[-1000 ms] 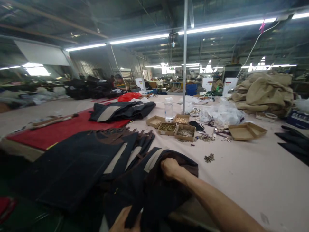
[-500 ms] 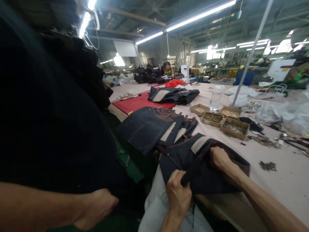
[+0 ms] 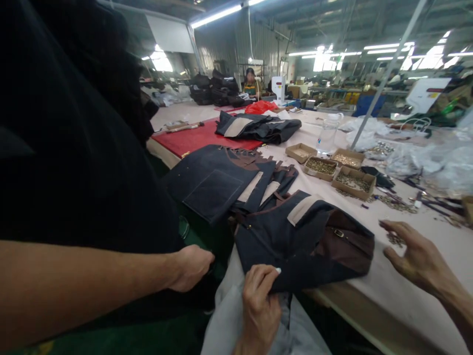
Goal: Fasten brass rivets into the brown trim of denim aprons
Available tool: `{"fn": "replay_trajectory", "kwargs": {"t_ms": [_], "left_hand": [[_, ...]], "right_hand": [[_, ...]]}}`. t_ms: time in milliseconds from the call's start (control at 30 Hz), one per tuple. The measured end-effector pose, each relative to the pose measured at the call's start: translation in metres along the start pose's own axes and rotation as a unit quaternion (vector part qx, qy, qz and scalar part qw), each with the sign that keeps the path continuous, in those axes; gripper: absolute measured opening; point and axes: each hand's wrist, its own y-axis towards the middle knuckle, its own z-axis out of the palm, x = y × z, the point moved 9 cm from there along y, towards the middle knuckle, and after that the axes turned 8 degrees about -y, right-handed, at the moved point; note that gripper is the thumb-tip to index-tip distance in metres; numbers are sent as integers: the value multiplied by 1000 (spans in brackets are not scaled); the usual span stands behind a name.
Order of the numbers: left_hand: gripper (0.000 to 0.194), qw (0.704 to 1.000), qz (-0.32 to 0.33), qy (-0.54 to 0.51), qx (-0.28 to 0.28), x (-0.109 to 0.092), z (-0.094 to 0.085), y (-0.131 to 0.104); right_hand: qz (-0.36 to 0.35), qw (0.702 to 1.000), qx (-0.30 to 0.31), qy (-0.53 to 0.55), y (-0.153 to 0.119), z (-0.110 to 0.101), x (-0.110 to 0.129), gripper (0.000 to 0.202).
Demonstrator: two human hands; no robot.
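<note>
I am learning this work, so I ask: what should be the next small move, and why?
Perhaps pinch one piece from the little pile of small parts with the right hand: it is open at that pile, while the left hand holds the dark garment.

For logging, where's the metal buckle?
In the head view, right of centre, the buckle lies on brown fabric of the dark garment, left of the right hand.
</note>
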Motion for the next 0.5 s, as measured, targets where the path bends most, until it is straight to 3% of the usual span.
{"fn": "replay_trajectory", "kwargs": {"t_ms": [133, 233, 333, 433, 500], "left_hand": [[38, 996, 89, 19, -19, -30, -3, 1], [26, 990, 130, 52, -32, -46, -10, 7], [16, 975, 183, 112, -58, -61, -22, 20], [40, 960, 231, 154, -44, -79, -26, 44], [50, 952, 250, 178, -12, -96, -20, 64]], "right_hand": [[-162, 980, -41, 106, 40, -19, 103, 76], [-258, 955, -6, 144, 60, -11, 149, 60], [-277, 938, 24, 207, 49, -2, 151, 41], [-212, 937, 32, 277, 11, 5, 126, 33], [-144, 942, 56, 298, -21, 16, 108, 36]]}}
